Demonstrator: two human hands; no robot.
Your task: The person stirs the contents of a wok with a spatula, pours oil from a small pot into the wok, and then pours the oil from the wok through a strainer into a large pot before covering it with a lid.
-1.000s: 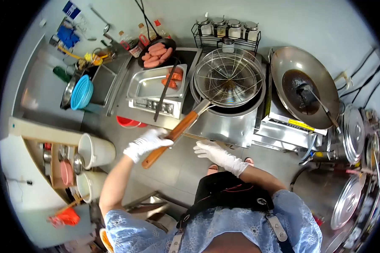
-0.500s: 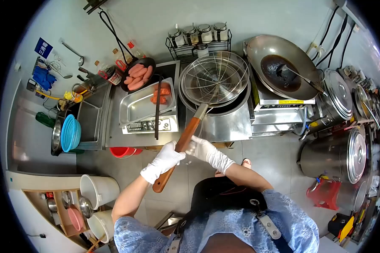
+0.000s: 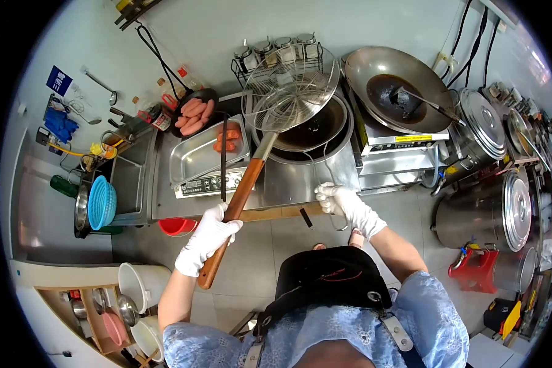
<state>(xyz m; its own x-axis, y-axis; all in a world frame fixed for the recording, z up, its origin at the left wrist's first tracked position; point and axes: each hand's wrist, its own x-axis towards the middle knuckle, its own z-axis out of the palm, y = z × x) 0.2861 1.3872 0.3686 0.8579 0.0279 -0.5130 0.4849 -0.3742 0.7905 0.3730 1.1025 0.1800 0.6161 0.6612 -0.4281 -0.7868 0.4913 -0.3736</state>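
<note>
My left hand [image 3: 208, 240], in a white glove, is wrapped around the wooden handle of a spider skimmer [image 3: 245, 187]. The skimmer's round wire basket is raised over the left part of a steel pot [image 3: 353, 136] and looks bare. My gloved right hand [image 3: 348, 207] is closed at the long wire handle of a round strainer [image 3: 329, 144], whose looped end hangs below my fingers. That strainer sits in the pot's mouth, with dark liquid showing inside. Left of the pot, long dark chopsticks [image 3: 224, 162] lie across a metal tray [image 3: 190, 162] holding a few reddish sausages [image 3: 228, 140].
A black pan [image 3: 212, 96] of pink sausages stands behind the tray. To the right, a wok [image 3: 432, 70] holds dark liquid and a ladle. Seasoning jars [image 3: 264, 49] stand by the back wall. A sink [image 3: 132, 178] with a blue basket [image 3: 102, 202] is left; large pots [image 3: 478, 221] are right.
The skimmer has swung left and been raised, uncovering the strainer and dark liquid. My left hand moved left with it; my right hand moved right, away from the skimmer's handle.
</note>
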